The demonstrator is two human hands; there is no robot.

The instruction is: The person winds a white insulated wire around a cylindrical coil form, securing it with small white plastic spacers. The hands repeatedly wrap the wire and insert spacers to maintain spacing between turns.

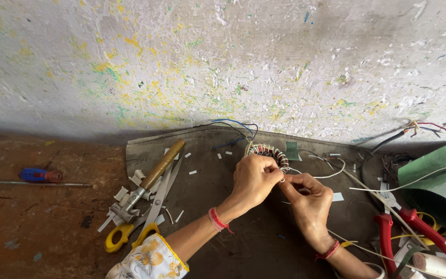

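A person's left hand (254, 178) grips a wound copper coil (268, 152) on a dark mat (223, 217) at the foot of a paint-flecked wall, while the right hand (308, 199) pinches a white binding cord (331, 175) at the coil's edge. The lacing step appears under way; the next pass likely calls for steady tension. Scissors (130, 232) and a hammer (150, 178) lie to the left.

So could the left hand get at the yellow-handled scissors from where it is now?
Probably yes. The scissors lie in the open on the dark mat beside the left forearm, partly under a wooden-handled hammer. But the left hand is pinching at the wound coil and would have to let go.
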